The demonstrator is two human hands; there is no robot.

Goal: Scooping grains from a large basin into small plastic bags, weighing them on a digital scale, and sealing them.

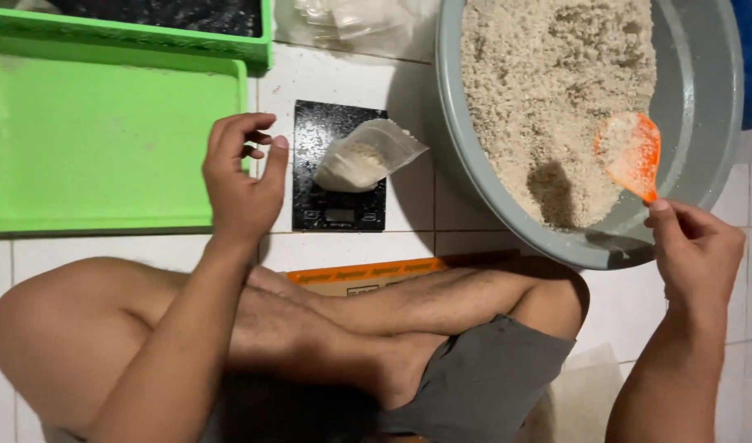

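Two hands work: right hand (pixel 694 250) pinches an orange scoop (pixel 630 154) over the grain basin (pixel 704 98); left hand (pixel 241 176), fingers loosely curled and empty, hovers beside the bag (pixel 364 156) on the scale (pixel 339 209).

This looks like a home. A person sits on the white tile floor (pixel 351 70) beside a big grey bowl (pixel 704 98), a small black scale (pixel 339 209) and green trays (pixel 89 139).

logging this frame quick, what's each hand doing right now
Left hand: empty, fingers loosely curled, beside the black scale.
Right hand: closed on the orange scoop over the grey basin.
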